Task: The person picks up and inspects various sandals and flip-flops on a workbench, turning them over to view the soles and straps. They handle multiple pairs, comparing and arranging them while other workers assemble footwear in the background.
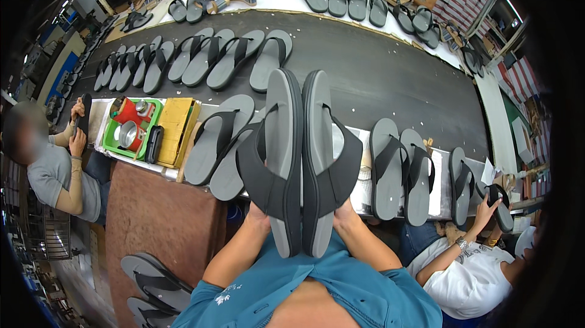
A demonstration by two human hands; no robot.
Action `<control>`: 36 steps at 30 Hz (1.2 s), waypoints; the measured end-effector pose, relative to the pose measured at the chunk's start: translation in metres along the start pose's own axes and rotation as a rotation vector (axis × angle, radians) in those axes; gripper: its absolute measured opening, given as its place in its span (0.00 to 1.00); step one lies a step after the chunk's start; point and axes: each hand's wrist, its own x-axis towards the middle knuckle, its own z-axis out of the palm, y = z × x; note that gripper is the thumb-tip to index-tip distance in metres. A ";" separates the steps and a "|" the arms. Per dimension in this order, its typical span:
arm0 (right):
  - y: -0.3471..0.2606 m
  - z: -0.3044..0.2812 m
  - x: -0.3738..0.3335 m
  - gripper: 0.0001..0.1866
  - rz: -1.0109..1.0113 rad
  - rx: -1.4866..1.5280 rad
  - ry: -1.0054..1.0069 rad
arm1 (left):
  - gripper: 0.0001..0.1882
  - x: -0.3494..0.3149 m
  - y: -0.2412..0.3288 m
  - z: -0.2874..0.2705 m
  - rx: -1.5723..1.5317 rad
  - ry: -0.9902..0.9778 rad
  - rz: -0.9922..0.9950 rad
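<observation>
Held up in front of me are two grey flip-flops with wide black thong straps, upright and sole to sole, toes pointing away. My left hand (259, 217) grips the left flip-flop (280, 139) from behind its strap. The right flip-flop (317, 108) is in my right hand (345, 213), held the same way. Most fingers of both hands are hidden by the straps and footbeds. Just left of the held pair, a grey flip-flop (207, 154) lies on the ledge, overlapping another one (226, 175). To the right lie two more flip-flops (385, 191), side by side.
A dark conveyor belt (365, 60) crosses ahead, with a row of flip-flops (237, 63) at left. A green basket (157, 114) of cans stands beside a yellow box (177, 124). Co-workers sit left (67, 169) and right (469, 273), each handling a sandal. A brown-covered surface (158, 212) bears more flip-flops.
</observation>
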 end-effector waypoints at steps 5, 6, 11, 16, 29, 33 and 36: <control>-0.018 -0.003 0.017 0.26 -0.013 0.021 -0.219 | 0.25 0.002 0.008 -0.005 0.073 -0.046 -0.011; -0.023 -0.004 0.018 0.26 0.014 0.055 -0.252 | 0.25 0.002 0.011 -0.007 0.098 -0.069 -0.014; -0.035 0.013 0.008 0.28 -0.072 -0.268 -0.061 | 0.25 -0.006 0.019 -0.014 0.223 -0.097 0.007; -0.048 0.002 -0.003 0.34 -0.347 -0.513 -0.206 | 0.26 -0.025 0.032 -0.013 0.332 0.136 0.127; -0.105 0.040 -0.046 0.25 -0.936 -1.407 0.165 | 0.26 -0.048 0.044 0.075 1.333 0.358 0.642; -0.102 0.052 -0.045 0.20 -1.065 -1.599 0.269 | 0.29 -0.053 0.041 0.058 1.805 0.395 0.849; -0.098 0.054 -0.049 0.18 -1.105 -1.682 0.313 | 0.29 -0.050 0.036 0.056 1.954 0.348 0.908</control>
